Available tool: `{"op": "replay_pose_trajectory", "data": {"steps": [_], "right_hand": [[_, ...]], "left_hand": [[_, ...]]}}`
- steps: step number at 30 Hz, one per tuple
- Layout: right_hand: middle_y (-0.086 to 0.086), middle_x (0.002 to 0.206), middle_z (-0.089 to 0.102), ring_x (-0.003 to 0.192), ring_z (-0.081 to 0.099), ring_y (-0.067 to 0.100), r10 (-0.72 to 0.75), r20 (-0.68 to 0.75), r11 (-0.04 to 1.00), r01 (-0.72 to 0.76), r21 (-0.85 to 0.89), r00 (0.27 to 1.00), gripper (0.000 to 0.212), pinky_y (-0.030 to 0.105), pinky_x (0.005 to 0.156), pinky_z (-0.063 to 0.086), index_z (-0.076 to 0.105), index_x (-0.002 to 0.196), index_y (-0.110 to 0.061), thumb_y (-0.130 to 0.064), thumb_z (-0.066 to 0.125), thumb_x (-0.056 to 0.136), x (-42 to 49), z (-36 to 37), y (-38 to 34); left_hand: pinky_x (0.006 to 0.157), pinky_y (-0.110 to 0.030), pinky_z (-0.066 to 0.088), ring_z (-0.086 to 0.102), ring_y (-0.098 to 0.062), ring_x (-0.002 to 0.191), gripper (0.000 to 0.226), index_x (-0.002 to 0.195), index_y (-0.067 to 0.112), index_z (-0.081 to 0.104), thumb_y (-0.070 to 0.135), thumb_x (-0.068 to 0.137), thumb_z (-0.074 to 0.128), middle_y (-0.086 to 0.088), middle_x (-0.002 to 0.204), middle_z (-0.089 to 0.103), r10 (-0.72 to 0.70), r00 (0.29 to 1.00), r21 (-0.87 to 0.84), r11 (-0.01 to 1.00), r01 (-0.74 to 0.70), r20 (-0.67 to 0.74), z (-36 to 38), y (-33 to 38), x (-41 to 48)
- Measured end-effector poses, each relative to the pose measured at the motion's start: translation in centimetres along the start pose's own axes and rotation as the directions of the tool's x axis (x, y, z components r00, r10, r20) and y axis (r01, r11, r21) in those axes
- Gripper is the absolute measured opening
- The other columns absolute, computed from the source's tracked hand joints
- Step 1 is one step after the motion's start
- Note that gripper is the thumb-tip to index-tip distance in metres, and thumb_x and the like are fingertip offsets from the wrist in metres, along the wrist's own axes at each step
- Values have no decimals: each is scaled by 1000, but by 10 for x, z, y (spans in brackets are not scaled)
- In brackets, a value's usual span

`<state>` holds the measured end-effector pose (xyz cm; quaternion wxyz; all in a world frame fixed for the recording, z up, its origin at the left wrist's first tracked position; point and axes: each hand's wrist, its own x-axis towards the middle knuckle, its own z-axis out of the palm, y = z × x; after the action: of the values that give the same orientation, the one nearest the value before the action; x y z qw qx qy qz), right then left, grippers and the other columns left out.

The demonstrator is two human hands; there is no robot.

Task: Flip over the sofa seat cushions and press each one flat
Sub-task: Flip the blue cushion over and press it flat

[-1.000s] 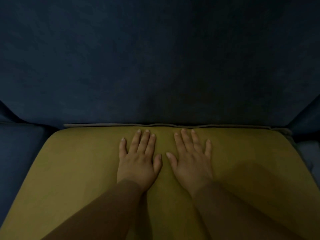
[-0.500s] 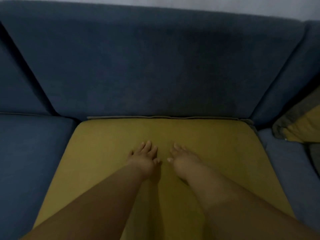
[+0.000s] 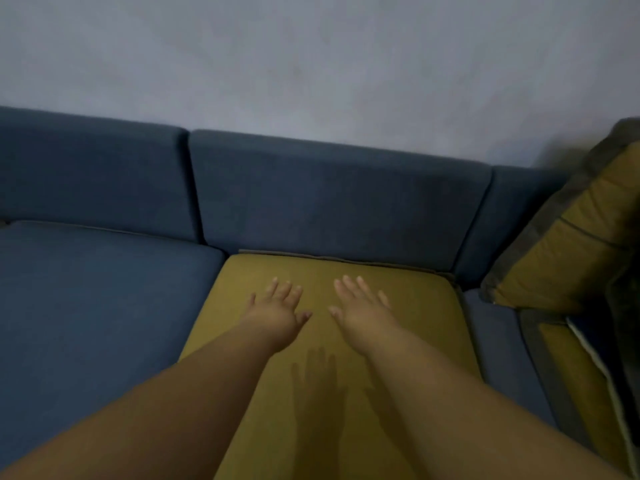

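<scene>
My left hand (image 3: 277, 315) and right hand (image 3: 363, 315) are stretched out side by side over the mustard-yellow seat cushion (image 3: 419, 299), palms down. The fingers (image 3: 349, 289) of both are straight and slightly spread, holding nothing. Their shadows fall on the cushion nearer to me, and I cannot tell whether the palms touch the fabric. The yellow cushion lies flat in the middle seat of the sofa, its far edge tucked against the blue back cushion (image 3: 329, 202).

Just to the left lies 1 blue seat cushion (image 3: 104, 306), edge to edge with the yellow one, with a 2nd back cushion (image 3: 93, 174) behind it. On the right a narrow strip of blue seat (image 3: 498, 344) shows, and beyond it another yellow cushion with a dark border (image 3: 585, 244) stands tilted, propped above the seat. A plain grey wall (image 3: 311, 64) rises behind the sofa.
</scene>
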<state>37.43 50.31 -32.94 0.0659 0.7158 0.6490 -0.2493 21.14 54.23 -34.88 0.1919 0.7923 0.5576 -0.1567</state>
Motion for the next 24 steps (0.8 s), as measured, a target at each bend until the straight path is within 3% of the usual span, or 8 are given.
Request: {"op": "replay_pose_trajectory", "data": {"steps": [12,18,24], "right_hand": [[-3,164,-4,149,-9,18,-270,-206,958,242,-152,941,58,47,119,1,3,156,-23,-42,24,105,-188,-85,-98],[-3,164,-2,149,-8,18,-396,-239,912,349,-216,886,59,47,119,2,5,156,-21,-43,23,105,-220,-105,-183],[-3,164,0,149,-7,17,-445,-267,890,391,-233,855,59,47,120,3,6,156,-21,-44,23,105,-233,-87,-288]], "left_hand": [[117,-52,-2,-13,-16,147,64,154,26,3,56,100,17,5,162,-4,-114,946,-16,993,115,-304,-95,-2,-233],[117,-53,0,-12,-17,147,62,154,25,6,54,101,18,5,162,-1,-202,894,-45,979,201,-401,-137,-56,-302],[117,-54,-1,-13,-17,147,62,154,25,7,54,101,17,5,162,0,-290,847,-80,955,285,-445,-132,-158,-367]]}}
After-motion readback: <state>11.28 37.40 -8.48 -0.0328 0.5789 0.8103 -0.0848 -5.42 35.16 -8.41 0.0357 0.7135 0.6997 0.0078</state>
